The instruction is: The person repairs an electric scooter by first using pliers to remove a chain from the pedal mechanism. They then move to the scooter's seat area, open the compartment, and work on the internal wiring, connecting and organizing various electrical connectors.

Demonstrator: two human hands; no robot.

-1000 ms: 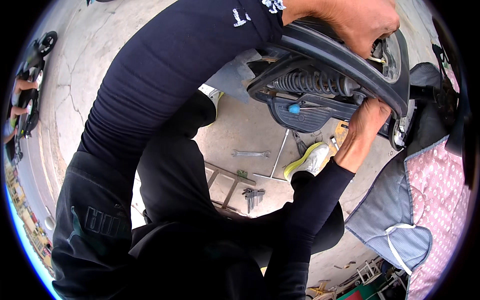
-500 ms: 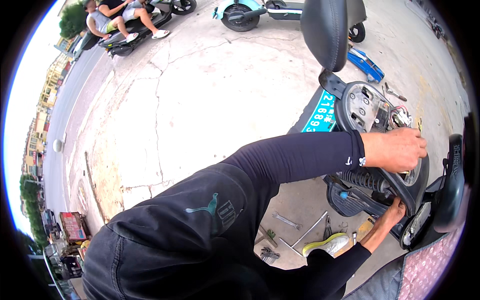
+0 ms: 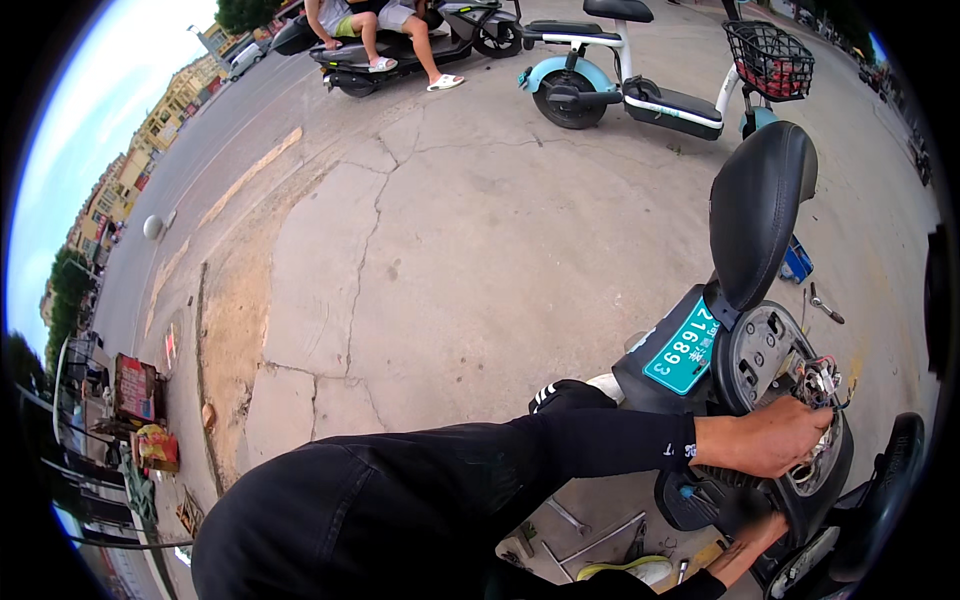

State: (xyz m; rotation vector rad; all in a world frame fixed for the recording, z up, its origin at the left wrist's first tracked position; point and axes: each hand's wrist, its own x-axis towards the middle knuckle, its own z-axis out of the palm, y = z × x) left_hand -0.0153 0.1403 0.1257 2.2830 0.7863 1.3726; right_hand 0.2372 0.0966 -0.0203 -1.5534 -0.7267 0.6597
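Observation:
An electric scooter with a black seat point(image 3: 760, 215) tipped up stands at my right, its body open on top. Loose wires point(image 3: 822, 382) stick out of the open compartment. My left hand point(image 3: 765, 437) reaches over that compartment with its fingers closed just by the wires; what they pinch is hidden. Lower down, my right hand point(image 3: 765, 530) reaches to the underside of the scooter's dark side edge. Its fingers are hidden, and a dark blurred patch lies beside it. A teal number plate point(image 3: 683, 345) sits at the scooter's rear.
A wrench point(image 3: 568, 514) and a T-shaped metal bar point(image 3: 600, 540) lie on the ground below my left arm. A ratchet point(image 3: 825, 305) lies beyond the scooter. Farther off stand a white and teal scooter point(image 3: 670, 105) and a dark scooter point(image 3: 400, 60) with people seated on it.
My view has shifted, so the scooter sits lower and the far scooter's basket shows. My left hand has moved a little left over the compartment, closer to the wires. My right hand stays low.

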